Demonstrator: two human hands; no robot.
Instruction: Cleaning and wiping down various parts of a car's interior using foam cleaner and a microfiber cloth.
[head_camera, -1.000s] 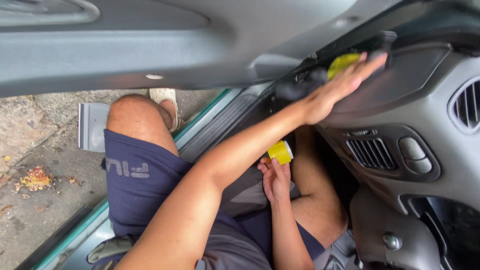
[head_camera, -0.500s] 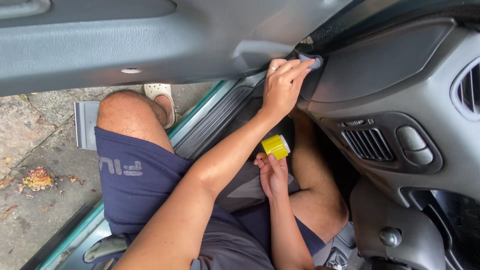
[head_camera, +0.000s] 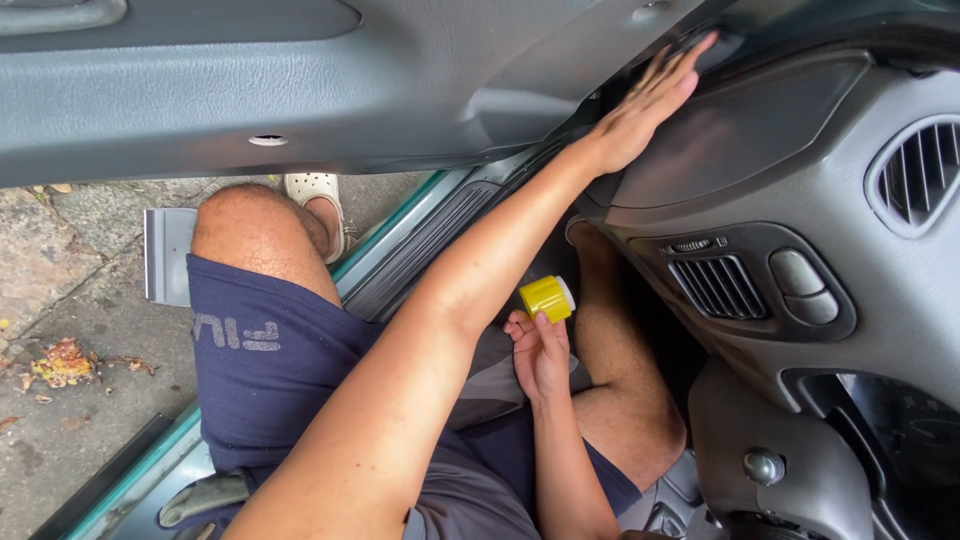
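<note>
With left hand (head_camera: 640, 110) flat, dashboard (head_camera: 760, 150) beneath.

Grey door panel (head_camera: 250, 90) overhead; ribbed air vents (head_camera: 718, 286) right; dry leaves (head_camera: 60, 362) on pavement (head_camera: 60, 440).

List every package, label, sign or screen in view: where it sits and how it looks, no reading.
Small round yellow container with a white end: held in the grip of the right hand, above the lap; short cylinder.
White printed lettering: on the left leg of the dark blue shorts; blocky shapes.
No signs or screens show.
</note>
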